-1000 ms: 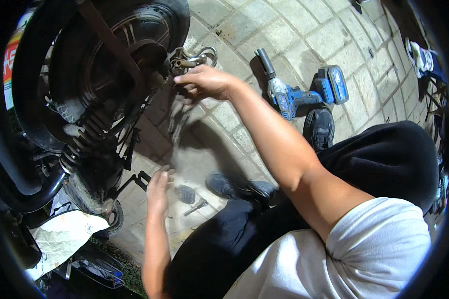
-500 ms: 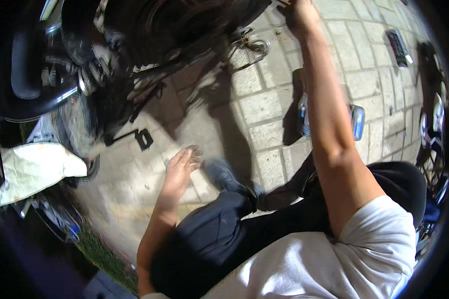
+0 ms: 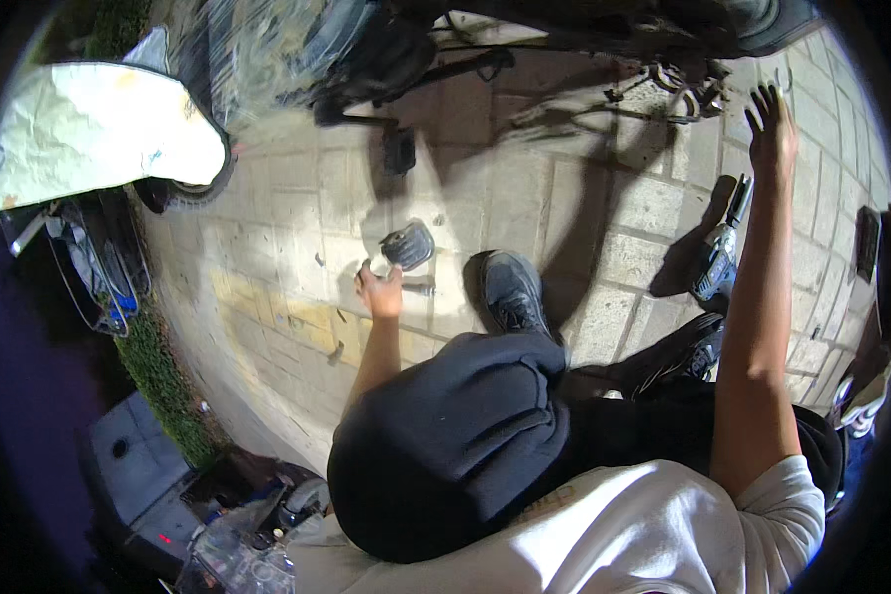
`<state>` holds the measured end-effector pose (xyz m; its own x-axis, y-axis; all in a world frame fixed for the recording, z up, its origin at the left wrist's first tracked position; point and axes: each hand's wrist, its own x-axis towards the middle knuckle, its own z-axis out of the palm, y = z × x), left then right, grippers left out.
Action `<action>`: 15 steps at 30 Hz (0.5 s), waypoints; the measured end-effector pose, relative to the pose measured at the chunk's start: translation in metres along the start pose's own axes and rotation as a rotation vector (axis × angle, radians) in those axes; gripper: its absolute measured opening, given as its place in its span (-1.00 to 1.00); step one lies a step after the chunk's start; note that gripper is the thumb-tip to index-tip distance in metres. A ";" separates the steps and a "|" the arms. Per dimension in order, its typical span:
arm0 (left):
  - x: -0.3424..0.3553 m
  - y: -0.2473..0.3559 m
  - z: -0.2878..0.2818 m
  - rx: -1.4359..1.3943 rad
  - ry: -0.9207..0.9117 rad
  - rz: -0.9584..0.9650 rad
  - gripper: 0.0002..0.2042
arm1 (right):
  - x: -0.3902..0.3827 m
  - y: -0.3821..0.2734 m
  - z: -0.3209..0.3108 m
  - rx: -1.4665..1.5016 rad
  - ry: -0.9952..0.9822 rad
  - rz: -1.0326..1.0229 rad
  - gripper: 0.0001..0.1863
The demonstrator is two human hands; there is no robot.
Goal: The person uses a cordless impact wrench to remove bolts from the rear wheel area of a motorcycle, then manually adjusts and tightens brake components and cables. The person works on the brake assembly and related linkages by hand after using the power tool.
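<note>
Ahead of our left hand (image 3: pixel 381 294) the paved floor (image 3: pixel 287 228) lies open toward the left, with bare brick to pass over. Just beside its fingers (image 3: pixel 366 269) a small dark ribbed part (image 3: pixel 408 245) and a short metal piece (image 3: pixel 418 289) block the way right, then our black shoe (image 3: pixel 512 289). Our right hand (image 3: pixel 772 129) is raised near metal brackets (image 3: pixel 678 91) under the dark vehicle (image 3: pixel 564 25); a cordless drill (image 3: pixel 719 252) lies below it, narrowing that side.

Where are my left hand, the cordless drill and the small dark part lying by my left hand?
left hand (image 3: pixel 381 294), head view, back of the hand.
cordless drill (image 3: pixel 717 259), head view, its body.
small dark part (image 3: pixel 408 246), head view, its ribbed top.
</note>
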<state>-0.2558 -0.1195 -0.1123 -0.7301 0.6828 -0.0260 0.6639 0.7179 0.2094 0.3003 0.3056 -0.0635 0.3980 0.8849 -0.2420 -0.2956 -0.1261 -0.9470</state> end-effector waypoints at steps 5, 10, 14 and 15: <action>0.017 0.022 -0.017 -0.015 0.025 0.065 -0.55 | -0.071 0.070 -0.005 -0.155 0.087 0.083 -0.74; 0.037 0.053 -0.016 -0.063 -0.209 0.336 -0.63 | -0.148 0.096 0.044 -0.330 -0.365 0.213 -0.77; 0.053 0.058 -0.015 -0.066 -0.255 0.361 -0.75 | -0.190 0.085 0.069 -0.692 -0.809 0.278 -0.46; 0.055 0.060 -0.014 -0.100 -0.250 0.438 -0.76 | -0.195 0.084 0.073 -0.780 -0.863 0.227 -0.46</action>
<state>-0.2587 -0.0412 -0.0873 -0.3181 0.9369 -0.1453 0.8711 0.3493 0.3452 0.1341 0.1554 -0.0801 -0.4015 0.7791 -0.4814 0.4448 -0.2936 -0.8461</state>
